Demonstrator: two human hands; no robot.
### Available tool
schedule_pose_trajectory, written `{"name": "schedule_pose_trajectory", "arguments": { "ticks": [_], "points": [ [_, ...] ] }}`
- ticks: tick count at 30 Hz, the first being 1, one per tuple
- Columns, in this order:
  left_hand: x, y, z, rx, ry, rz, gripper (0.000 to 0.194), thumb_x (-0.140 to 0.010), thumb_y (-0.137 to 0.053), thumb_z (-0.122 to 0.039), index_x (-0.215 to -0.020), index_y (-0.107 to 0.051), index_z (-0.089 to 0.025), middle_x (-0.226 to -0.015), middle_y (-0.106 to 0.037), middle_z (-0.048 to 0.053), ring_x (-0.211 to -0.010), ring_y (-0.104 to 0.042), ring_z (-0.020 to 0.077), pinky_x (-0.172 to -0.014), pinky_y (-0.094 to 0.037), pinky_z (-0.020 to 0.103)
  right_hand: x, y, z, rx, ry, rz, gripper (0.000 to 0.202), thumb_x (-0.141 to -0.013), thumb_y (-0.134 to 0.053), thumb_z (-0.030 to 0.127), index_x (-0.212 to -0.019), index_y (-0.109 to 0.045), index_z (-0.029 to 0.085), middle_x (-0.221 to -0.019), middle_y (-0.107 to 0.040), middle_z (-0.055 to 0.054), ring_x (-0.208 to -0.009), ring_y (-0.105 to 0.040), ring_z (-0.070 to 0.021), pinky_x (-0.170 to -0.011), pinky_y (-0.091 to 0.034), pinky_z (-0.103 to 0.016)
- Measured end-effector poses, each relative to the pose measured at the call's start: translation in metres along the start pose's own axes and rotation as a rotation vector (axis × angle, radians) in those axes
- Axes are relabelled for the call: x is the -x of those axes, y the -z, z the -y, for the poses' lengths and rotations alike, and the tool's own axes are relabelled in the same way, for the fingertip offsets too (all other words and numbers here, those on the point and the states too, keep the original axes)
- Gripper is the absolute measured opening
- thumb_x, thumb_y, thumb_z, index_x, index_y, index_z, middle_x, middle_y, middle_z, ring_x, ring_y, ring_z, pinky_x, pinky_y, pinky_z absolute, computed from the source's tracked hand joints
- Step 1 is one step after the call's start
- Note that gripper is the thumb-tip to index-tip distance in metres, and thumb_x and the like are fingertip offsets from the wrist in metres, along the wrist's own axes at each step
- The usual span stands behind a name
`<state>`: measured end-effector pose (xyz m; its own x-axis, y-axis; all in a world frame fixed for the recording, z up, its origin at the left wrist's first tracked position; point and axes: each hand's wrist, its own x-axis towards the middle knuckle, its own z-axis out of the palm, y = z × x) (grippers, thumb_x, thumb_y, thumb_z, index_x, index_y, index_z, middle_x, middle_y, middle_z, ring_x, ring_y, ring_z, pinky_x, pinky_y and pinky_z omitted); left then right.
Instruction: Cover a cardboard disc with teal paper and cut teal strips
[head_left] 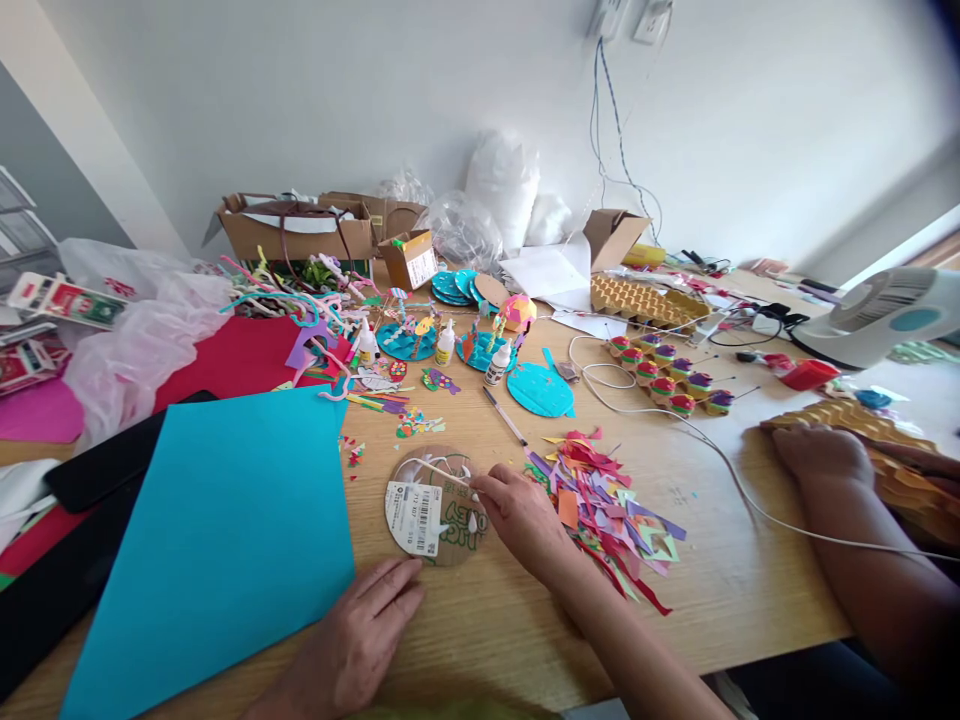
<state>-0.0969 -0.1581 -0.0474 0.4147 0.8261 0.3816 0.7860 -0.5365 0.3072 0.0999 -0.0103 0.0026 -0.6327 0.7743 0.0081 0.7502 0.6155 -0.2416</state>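
A round cardboard disc with a printed label lies on the table before me, white streaks and blobs that look like glue on its surface. My right hand pinches a thin white stick, which slants across the upper part of the disc. At the disc's lower left edge my left hand rests with fingers stretched out, fingertips at the rim. Close by on the left is a large blue sheet. Colourful paper scraps are heaped to the right of my right hand.
Glue bottles, a pen and a blue fish-shaped piece lie beyond the disc. A white cable crosses the right side. Another person's hand rests by an egg tray. Painted egg-carton cups stand behind.
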Motion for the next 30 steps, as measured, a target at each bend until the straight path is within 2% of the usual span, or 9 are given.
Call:
{"name": "schedule_pose_trajectory", "arguments": {
  "ticks": [3,5,8,11,15,19,24,26,30],
  "points": [
    [-0.011,0.022,0.005,0.234,0.221,-0.058,0.03,-0.084,-0.044,-0.016,-0.108,-0.06,-0.025,-0.114,-0.064,0.003,-0.099,-0.061,0.0157,-0.085,-0.049,0.023,0.004,0.003,0.003,-0.057,-0.023,0.004,0.023,-0.087,-0.042,0.019,-0.096,-0.062,0.025,-0.084,-0.059,-0.003,-0.074,-0.056,-0.014,-0.06,-0.033,-0.022],
    [-0.022,0.039,0.012,0.427,0.446,-0.093,0.027,-0.084,-0.045,-0.021,-0.102,-0.063,-0.027,-0.109,-0.066,0.001,-0.099,-0.061,0.0178,-0.086,-0.048,0.029,0.007,0.004,0.003,-0.1,-0.046,-0.009,0.022,-0.086,-0.042,0.018,-0.094,-0.063,0.024,-0.084,-0.059,-0.004,-0.074,-0.056,-0.0146,-0.061,-0.034,-0.023],
    [-0.037,0.058,0.026,0.788,0.758,-0.148,0.028,-0.083,-0.045,-0.028,-0.106,-0.06,-0.02,-0.109,-0.066,0.006,-0.101,-0.06,0.0209,-0.087,-0.048,0.033,0.015,0.004,0.001,-0.284,-0.103,-0.103,0.018,-0.083,-0.045,0.017,-0.089,-0.062,0.021,-0.084,-0.06,-0.004,-0.078,-0.055,-0.0162,-0.067,-0.037,-0.025],
    [-0.047,0.064,0.039,0.997,0.928,-0.133,0.037,-0.082,-0.046,-0.031,-0.115,-0.053,-0.015,-0.122,-0.057,0.011,-0.112,-0.052,0.0219,-0.092,-0.044,0.035,0.029,0.0,0.0,-0.638,-0.233,-0.15,0.013,-0.08,-0.047,0.021,-0.08,-0.059,0.018,-0.074,-0.058,-0.003,-0.069,-0.053,-0.0153,-0.062,-0.04,-0.026],
    [-0.063,0.065,0.054,0.929,0.886,-0.017,0.044,-0.082,-0.043,-0.033,-0.121,-0.047,-0.013,-0.128,-0.051,0.013,-0.117,-0.047,0.0207,-0.092,-0.042,0.033,0.053,-0.008,0.007,-1.269,-0.459,-0.08,0.016,-0.074,-0.057,0.034,-0.073,-0.054,0.018,-0.061,-0.051,0.002,-0.055,-0.048,-0.0114,-0.047,-0.036,-0.021],
    [-0.091,0.059,0.072,0.787,0.828,0.07,0.045,-0.078,-0.042,-0.026,-0.121,-0.049,-0.014,-0.125,-0.054,0.011,-0.113,-0.05,0.0221,-0.089,-0.043,0.035,0.073,-0.014,0.019,-1.729,-0.646,-0.114,0.027,-0.063,-0.071,0.036,-0.072,-0.053,0.018,-0.083,-0.063,-0.003,-0.064,-0.055,-0.0113,-0.044,-0.031,-0.017],
    [-0.126,0.033,0.094,0.594,0.729,0.168,0.032,-0.078,-0.047,-0.015,-0.108,-0.059,-0.016,-0.114,-0.061,0.008,-0.105,-0.054,0.0218,-0.089,-0.041,0.037,0.084,-0.019,0.032,-1.976,-0.767,-0.126,0.029,-0.057,-0.077,0.031,-0.067,-0.055,0.015,-0.091,-0.065,-0.006,-0.07,-0.061,-0.0131,-0.043,-0.028,-0.014],
    [-0.133,0.024,0.098,0.53,0.69,0.215,0.024,-0.082,-0.051,-0.021,-0.104,-0.059,-0.016,-0.108,-0.062,0.007,-0.099,-0.057,0.0213,-0.087,-0.041,0.042,0.084,-0.022,0.036,-2.041,-0.775,-0.143,0.029,-0.058,-0.078,0.03,-0.067,-0.055,0.015,-0.095,-0.065,-0.007,-0.073,-0.063,-0.0141,-0.044,-0.03,-0.014],
    [-0.139,0.019,0.098,0.428,0.645,0.277,0.025,-0.085,-0.05,-0.032,-0.103,-0.057,-0.017,-0.105,-0.061,0.006,-0.093,-0.058,0.0204,-0.082,-0.044,0.044,0.078,-0.026,0.04,-2.114,-0.787,-0.194,0.03,-0.059,-0.077,0.029,-0.07,-0.053,0.015,-0.095,-0.066,-0.008,-0.077,-0.064,-0.0162,-0.047,-0.034,-0.015]
  ]
}}
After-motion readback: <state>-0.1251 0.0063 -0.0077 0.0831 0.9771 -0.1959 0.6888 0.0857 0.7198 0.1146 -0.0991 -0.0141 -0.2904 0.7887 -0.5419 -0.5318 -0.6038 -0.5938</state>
